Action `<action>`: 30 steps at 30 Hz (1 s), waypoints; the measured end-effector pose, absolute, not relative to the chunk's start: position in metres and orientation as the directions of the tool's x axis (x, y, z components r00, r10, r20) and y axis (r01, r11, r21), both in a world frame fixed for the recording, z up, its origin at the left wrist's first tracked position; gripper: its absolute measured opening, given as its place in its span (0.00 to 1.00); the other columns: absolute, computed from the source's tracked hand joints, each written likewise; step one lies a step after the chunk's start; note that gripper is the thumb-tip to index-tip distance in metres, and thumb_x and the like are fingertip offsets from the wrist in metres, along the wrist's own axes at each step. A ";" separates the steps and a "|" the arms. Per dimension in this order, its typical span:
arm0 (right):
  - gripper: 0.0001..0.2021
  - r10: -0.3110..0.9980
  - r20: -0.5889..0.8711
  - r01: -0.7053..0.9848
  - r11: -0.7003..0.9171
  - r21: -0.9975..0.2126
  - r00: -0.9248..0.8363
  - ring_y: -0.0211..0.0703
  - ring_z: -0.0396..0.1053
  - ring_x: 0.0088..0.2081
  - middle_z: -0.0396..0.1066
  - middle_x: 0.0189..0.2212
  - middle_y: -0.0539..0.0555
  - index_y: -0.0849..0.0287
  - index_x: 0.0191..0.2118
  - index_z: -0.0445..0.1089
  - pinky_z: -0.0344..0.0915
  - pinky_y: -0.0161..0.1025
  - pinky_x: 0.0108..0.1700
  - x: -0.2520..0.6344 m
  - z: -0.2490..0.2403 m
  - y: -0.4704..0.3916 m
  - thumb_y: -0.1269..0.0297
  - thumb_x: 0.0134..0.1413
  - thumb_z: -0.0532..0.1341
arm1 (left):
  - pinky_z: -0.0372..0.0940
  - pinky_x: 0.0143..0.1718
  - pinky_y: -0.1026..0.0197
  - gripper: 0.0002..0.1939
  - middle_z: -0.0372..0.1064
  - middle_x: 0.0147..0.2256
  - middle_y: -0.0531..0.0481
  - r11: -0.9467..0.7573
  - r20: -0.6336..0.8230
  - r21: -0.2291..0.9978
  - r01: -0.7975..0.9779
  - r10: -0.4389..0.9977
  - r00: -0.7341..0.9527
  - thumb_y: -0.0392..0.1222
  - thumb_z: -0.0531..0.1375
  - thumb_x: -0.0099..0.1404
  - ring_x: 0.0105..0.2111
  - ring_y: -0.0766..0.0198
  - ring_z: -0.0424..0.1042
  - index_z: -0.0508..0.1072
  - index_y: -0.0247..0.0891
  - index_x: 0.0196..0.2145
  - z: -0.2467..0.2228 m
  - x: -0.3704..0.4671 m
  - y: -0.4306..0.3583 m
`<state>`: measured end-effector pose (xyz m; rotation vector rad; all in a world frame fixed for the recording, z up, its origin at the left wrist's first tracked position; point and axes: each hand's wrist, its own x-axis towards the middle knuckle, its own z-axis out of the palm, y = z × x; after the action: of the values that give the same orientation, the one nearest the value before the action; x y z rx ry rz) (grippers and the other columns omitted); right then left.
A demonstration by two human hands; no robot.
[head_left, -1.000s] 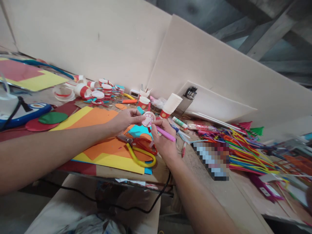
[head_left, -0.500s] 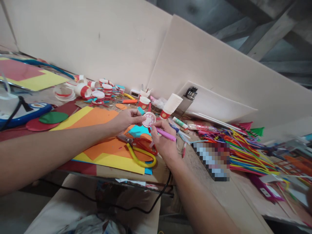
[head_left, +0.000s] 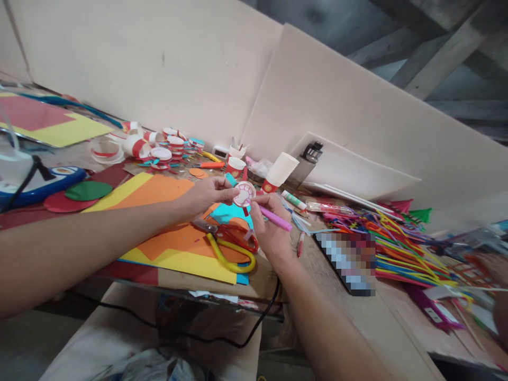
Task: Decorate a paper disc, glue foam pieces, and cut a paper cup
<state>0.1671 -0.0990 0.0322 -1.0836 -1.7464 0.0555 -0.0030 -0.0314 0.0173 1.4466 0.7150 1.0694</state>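
My left hand (head_left: 212, 196) pinches the edge of a small round white paper piece (head_left: 243, 194), cut from a paper cup, with pink lines on its face and red and blue strips at its rim. Closed around a pink marker (head_left: 275, 218), my right hand (head_left: 273, 233) holds the tip against that face. Below them, scissors (head_left: 230, 246) with red and yellow handles lie on orange (head_left: 162, 243) and yellow paper sheets. A blue paper piece (head_left: 226, 213) rests just under my hands.
Behind my hands stand stacked paper cups (head_left: 282, 169) and a grey bottle (head_left: 305, 164). Cut cup pieces (head_left: 137, 145) gather at the back left. To the right lie a pixelated device (head_left: 347, 264), colourful pipe cleaners (head_left: 397, 248) and a glue stick (head_left: 293, 200). A black cable (head_left: 198, 336) hangs below the table edge.
The pink marker and my right hand have shifted slightly right. The round piece has turned a little in my left hand, and a red strip now shows above it.
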 end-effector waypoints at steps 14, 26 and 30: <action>0.04 0.664 0.746 0.653 0.591 -0.473 -0.059 0.39 0.66 0.31 0.69 0.27 0.49 0.57 0.29 0.66 0.62 0.37 0.35 0.165 0.032 -0.099 0.68 0.55 0.58 | 0.65 0.36 0.60 0.20 0.71 0.29 0.50 -0.193 0.235 0.971 -0.142 0.886 0.401 0.55 0.66 0.52 0.31 0.64 0.70 0.72 0.34 0.29 0.012 -0.003 -0.027; 0.04 0.683 0.728 0.661 0.573 -0.484 -0.059 0.41 0.68 0.32 0.69 0.27 0.50 0.57 0.30 0.67 0.64 0.40 0.36 0.166 0.028 -0.097 0.65 0.56 0.58 | 0.65 0.36 0.61 0.19 0.71 0.29 0.51 -0.190 0.233 0.971 -0.145 0.882 0.409 0.55 0.67 0.51 0.31 0.65 0.70 0.72 0.35 0.29 0.014 -0.003 -0.029; 0.05 0.684 0.726 0.671 0.570 -0.474 -0.068 0.43 0.69 0.35 0.70 0.28 0.52 0.56 0.30 0.66 0.64 0.40 0.36 0.166 0.028 -0.097 0.65 0.56 0.57 | 0.65 0.37 0.59 0.20 0.71 0.29 0.51 -0.195 0.240 0.969 -0.148 0.876 0.418 0.56 0.66 0.51 0.31 0.64 0.70 0.71 0.35 0.29 0.014 -0.002 -0.029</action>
<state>0.1661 -0.0967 0.0277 -1.1205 -1.7659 0.0159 -0.0023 -0.0292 0.0144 1.4718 0.6848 1.0697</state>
